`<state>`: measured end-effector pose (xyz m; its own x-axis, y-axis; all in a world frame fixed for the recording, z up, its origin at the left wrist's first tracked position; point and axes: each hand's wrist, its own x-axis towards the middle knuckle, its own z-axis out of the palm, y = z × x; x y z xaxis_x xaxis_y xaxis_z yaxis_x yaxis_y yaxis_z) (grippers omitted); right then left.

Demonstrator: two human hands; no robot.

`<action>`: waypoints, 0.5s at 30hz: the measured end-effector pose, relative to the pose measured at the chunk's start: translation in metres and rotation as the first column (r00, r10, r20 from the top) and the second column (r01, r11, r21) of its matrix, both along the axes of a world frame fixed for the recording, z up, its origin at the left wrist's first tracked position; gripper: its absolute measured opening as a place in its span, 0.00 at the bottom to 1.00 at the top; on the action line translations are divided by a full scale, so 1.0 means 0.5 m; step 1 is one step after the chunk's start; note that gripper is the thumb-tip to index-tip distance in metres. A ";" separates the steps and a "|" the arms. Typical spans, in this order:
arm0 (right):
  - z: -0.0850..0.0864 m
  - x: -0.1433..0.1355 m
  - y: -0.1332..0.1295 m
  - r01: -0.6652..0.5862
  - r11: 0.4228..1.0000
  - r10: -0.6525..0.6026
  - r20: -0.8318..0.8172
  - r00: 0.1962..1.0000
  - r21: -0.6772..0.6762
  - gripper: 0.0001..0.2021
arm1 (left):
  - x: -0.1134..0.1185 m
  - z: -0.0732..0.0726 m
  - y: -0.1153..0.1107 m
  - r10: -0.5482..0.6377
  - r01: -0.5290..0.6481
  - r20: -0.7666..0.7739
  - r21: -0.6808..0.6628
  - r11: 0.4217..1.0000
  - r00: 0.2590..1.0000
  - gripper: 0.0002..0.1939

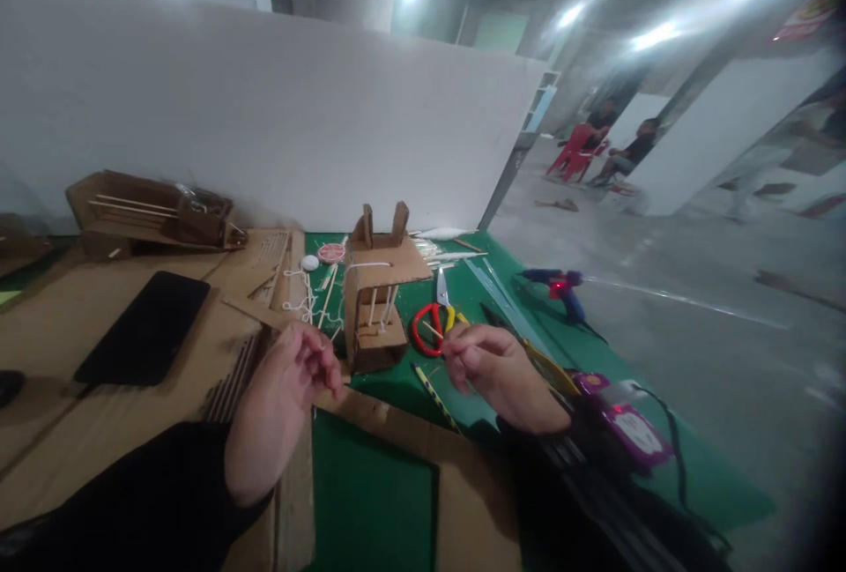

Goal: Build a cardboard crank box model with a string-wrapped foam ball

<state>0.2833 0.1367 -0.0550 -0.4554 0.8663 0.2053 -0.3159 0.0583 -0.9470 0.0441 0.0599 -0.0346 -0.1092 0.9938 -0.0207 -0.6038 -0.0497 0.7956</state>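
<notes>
My right hand (486, 365) pinches a short thin wooden stick (433, 330), which points left over the scissors (428, 325) with red and yellow handles. My left hand (307, 365) is half curled above the cardboard at left, its fingers slightly apart and no object visible in them. Between the two hands, and a little beyond them, stands a cardboard model (387, 268) with two upright tabs on top and thin sticks in its open front. White string (300, 303) lies loose to its left. Under my right hand is a patterned yellow-and-black strip (436, 397).
A black tablet (145, 325) rests on cardboard at left, before another cardboard build (152, 211). At right are a glue gun (560, 286) and a purple power strip (627, 431) with a cable. A white partition (297, 122) backs the table. People sit beyond.
</notes>
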 end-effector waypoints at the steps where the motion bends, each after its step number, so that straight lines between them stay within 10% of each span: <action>1: 0.001 -0.008 -0.005 0.010 1.000 -0.010 0.008 1.000 0.022 0.07 | 0.005 0.004 -0.007 -0.041 0.041 0.007 -0.022 0.999 0.999 0.13; 5: 0.027 -0.054 -0.049 0.075 0.978 -0.100 0.117 0.988 0.196 0.08 | 0.016 -0.004 -0.022 -0.217 0.216 -0.019 -0.040 0.976 0.976 0.14; 10: 0.060 -0.100 -0.111 0.090 0.569 -0.477 0.239 0.846 0.817 0.03 | 0.019 -0.033 -0.027 -0.311 0.313 -0.111 -0.002 0.950 0.944 0.17; 15: 0.060 -0.107 -0.118 0.135 0.505 -0.586 0.224 0.779 0.852 0.01 | 0.019 -0.040 -0.030 -0.306 0.323 -0.189 0.067 0.944 0.933 0.17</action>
